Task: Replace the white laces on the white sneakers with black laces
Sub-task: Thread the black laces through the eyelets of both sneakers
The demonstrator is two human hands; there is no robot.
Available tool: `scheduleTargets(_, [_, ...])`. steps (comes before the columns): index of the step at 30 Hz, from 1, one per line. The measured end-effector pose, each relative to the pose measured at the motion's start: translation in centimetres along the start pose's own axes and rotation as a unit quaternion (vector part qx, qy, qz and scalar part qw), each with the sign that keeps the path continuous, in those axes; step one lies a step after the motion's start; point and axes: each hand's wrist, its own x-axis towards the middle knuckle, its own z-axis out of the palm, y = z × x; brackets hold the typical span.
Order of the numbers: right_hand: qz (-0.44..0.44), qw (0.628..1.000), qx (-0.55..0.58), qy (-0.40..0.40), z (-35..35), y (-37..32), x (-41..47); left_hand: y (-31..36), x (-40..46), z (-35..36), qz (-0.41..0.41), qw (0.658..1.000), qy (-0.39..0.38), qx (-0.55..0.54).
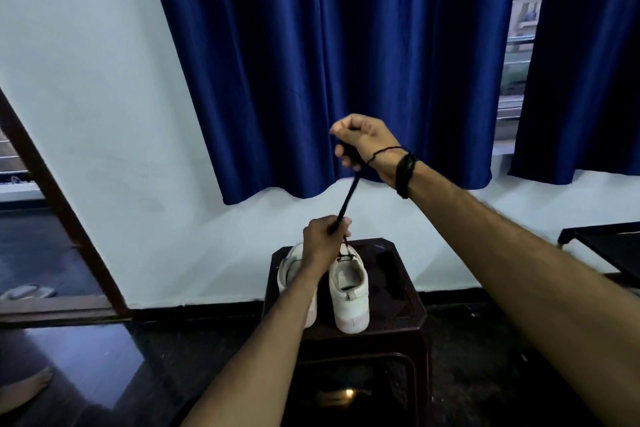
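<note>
Black lace (pixel 349 196): taut between fisted right hand (pixel 360 146) and pinching left hand (pixel 323 236), above right sneaker (pixel 349 291)

Two white sneakers (pixel 348 291) stand side by side, heels toward the viewer. A black lace (pixel 349 197) rises taut from the right shoe's eyelets (the left shoe's lacing is hidden).

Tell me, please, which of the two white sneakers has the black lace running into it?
The right-hand sneaker: the black lace rises from it through the left hand to the right hand. The left-hand sneaker shows none.
</note>
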Motion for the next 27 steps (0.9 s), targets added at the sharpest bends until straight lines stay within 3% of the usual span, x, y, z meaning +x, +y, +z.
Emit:
scheduleTargets(6, [-0.025, 0.988, -0.118, 0.100, -1.6, 1.8, -1.3, -1.4, -3.1, -1.6, 0.014, 0.999, -0.037, -0.002])
scheduleTargets(10, [0.021, 0.985, -0.121, 0.120, -1.8, 3.2, -3.6, -1.5, -4.4, -1.9, -0.036, 0.994, 0.027, -0.102])
scheduleTargets(13, [0.063, 0.972, -0.193, 0.117, -2.7, 4.4, -4.2, -1.4, -5.2, -2.4, -0.043, 0.992, -0.042, -0.112])
scheduleTargets(14, [0.093, 0.964, -0.231, 0.093, -3.0, 4.6, -4.4, -1.4, -5.6, -2.5, -0.040, 0.991, -0.078, -0.102])
scheduleTargets(16, [0.182, 0.940, -0.285, -0.028, -3.5, 5.4, -5.2, -2.1, -5.9, -2.6, -0.041, 0.987, -0.110, -0.105])
scheduleTargets(18, [0.242, 0.891, -0.343, -0.170, -3.8, 6.6, -6.3, -3.0, -5.9, -2.2, -0.090, 0.984, -0.069, -0.136])
scheduleTargets(20, [0.256, 0.842, -0.399, -0.256, -3.5, 8.5, -7.5, -4.2, -5.7, -1.9, -0.111, 0.986, -0.021, -0.122])
scheduleTargets(24, [0.283, 0.813, -0.391, -0.324, -1.9, 11.4, -9.5, -6.1, -5.7, -1.8, -0.030, 0.998, -0.048, -0.030])
scheduleTargets(27, [0.237, 0.836, -0.398, -0.294, -1.5, 13.9, -9.8, -5.9, -5.1, -2.1, -0.028, 0.997, -0.065, -0.006])
